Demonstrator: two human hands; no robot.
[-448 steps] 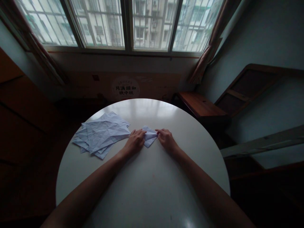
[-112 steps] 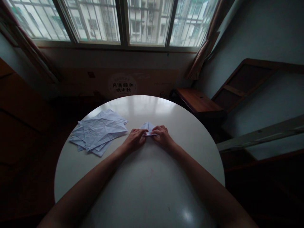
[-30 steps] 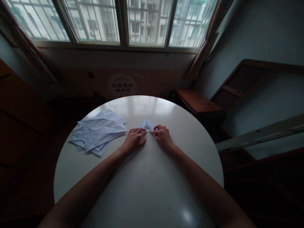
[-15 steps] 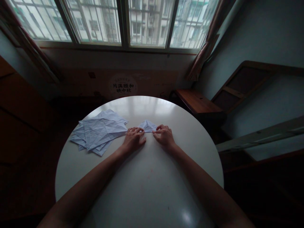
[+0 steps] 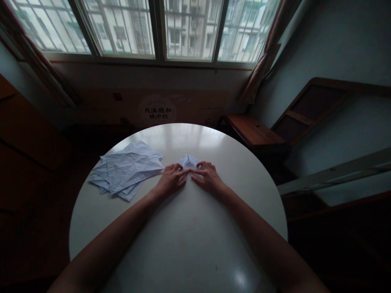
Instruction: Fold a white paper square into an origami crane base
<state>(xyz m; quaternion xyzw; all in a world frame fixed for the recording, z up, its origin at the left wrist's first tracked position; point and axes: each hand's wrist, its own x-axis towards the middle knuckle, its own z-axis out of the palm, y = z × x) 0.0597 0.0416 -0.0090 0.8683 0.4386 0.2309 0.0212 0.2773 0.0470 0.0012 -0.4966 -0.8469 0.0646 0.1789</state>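
Observation:
A small sheet of white paper (image 5: 188,160), folded to a low peak with creases running from its top, lies flat near the middle of the round table. At its left corner is my left hand (image 5: 172,178), index finger stretched along the near edge and thumb apart below it. My right hand (image 5: 207,176) mirrors this at the right corner, other fingers bent over the paper. The two index fingertips almost meet at the middle of the near edge. Both hands press on the paper with fingers apart, covering its lower corners.
A loose pile of creased paper sheets (image 5: 130,169) lies on the left of the white round table (image 5: 189,236), close to my left hand. Beyond the table's far right edge stands a low wooden bench (image 5: 255,130). Barred windows (image 5: 189,30) line the far wall.
Both index fingers have slid inward along the paper's near edge until their tips almost touch. My right thumb now shows apart from the fingers. The paper and the pile stay put.

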